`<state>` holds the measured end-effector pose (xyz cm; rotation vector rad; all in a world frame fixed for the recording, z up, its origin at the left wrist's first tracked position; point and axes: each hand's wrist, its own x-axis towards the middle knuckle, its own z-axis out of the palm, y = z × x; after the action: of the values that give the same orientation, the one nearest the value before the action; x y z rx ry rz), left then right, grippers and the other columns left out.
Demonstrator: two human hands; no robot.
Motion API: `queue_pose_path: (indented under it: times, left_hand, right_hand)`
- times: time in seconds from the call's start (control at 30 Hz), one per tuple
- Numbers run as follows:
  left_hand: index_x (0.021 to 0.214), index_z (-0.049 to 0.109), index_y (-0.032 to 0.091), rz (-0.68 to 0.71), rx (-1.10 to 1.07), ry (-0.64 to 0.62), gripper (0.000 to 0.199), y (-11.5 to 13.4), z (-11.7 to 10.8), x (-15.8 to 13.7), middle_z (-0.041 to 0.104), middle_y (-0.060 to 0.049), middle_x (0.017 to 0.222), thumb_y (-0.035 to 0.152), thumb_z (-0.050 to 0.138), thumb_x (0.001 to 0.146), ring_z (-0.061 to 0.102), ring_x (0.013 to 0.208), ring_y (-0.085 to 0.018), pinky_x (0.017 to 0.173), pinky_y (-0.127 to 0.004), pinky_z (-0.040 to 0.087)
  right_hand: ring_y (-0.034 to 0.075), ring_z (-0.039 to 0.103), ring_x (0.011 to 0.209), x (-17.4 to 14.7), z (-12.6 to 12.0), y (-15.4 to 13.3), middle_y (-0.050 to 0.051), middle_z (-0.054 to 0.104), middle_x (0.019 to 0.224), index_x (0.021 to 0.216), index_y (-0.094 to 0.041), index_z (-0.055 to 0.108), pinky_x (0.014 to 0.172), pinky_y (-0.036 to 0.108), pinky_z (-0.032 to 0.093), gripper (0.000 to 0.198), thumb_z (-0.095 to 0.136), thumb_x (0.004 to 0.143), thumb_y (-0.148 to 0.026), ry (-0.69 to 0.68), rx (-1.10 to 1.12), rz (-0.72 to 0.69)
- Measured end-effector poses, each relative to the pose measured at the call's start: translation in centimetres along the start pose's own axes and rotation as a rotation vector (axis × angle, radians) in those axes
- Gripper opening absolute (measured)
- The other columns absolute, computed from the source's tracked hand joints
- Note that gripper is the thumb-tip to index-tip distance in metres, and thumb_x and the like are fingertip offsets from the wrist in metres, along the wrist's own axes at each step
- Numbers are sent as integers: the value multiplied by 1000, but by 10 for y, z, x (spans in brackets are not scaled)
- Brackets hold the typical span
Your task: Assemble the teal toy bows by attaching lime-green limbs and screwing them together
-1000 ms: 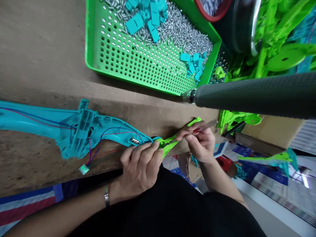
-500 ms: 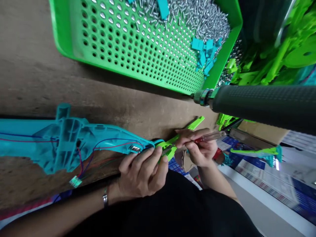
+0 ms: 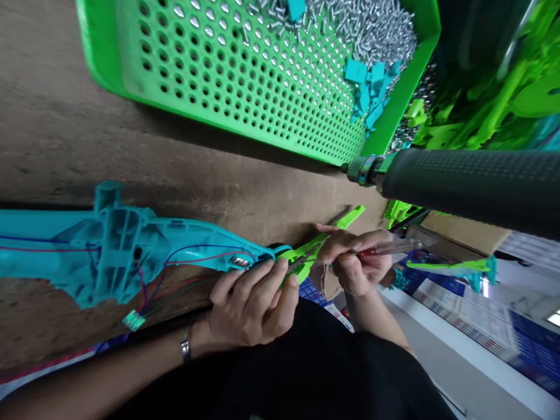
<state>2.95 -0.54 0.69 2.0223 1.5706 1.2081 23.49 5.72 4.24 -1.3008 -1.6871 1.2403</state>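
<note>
A blue plastic shell (image 3: pixel 192 242) with red and blue wires lies along the table, its tapered end under my left hand (image 3: pixel 258 303). Those fingers are closed round that end, where a lime-green plastic piece (image 3: pixel 347 219) joins it. A screwdriver (image 3: pixel 380 248) with a clear and red handle is pinched in my right hand (image 3: pixel 359 262). Its thin shaft points left across the green piece toward my left fingertips. The tip is too small to make out. A small white connector (image 3: pixel 133 320) hangs on wires below the shell.
A green perforated basket (image 3: pixel 131 93) holds many screws (image 3: pixel 371 29) and blue plastic bits (image 3: pixel 367 87). A dark power screwdriver (image 3: pixel 464 184) juts in from the right. Green parts (image 3: pixel 503 111) are heaped behind it. A cardboard box (image 3: pixel 468 233) stands at right.
My right hand and the screwdriver have moved a little to the right, away from my left hand. My left hand keeps its grip. The view has shifted slightly.
</note>
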Motion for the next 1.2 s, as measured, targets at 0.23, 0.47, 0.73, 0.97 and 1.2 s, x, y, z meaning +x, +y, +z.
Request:
queue_pose_path:
  times: [0.23,0.47,0.73,0.97,1.2]
  left_hand:
    - [99,62,22,-1,-17,12,23,1,2,-3,78,-2,100,16,77,83,67,95,-17,89,-36,38]
    - [101,62,21,14,-29,0,24,0,1,-5,78,-4,102,16,77,83,67,98,-18,90,-36,38]
    - [101,61,22,2,-15,7,19,0,1,-5,78,-2,102,17,73,88,67,99,-16,91,-35,39]
    - [102,63,22,-2,-34,16,23,1,2,-8,78,-4,105,16,75,83,68,101,-18,95,-36,39]
    - [102,62,23,-8,-37,20,22,1,3,-8,78,-2,106,13,71,85,68,101,-17,94,-36,39]
  right_hand:
    - [16,72,63,3,-1,-1,-5,77,83,125,-34,56,101,48,61,35,58,95,-18,-130,-39,-29]
    - [18,75,69,-7,2,8,-7,77,83,130,-39,52,102,50,61,38,59,96,-24,-65,-56,-136]
    - [16,73,61,-8,1,-1,-8,76,80,121,-36,54,104,56,59,31,62,95,-21,-30,-37,-73]
    - [14,73,63,7,4,-17,-5,75,77,113,-27,57,105,51,58,24,60,94,-12,-46,108,49]
    - [14,73,62,11,2,-14,-6,75,78,114,-30,59,103,50,59,27,63,93,-15,-130,88,60]
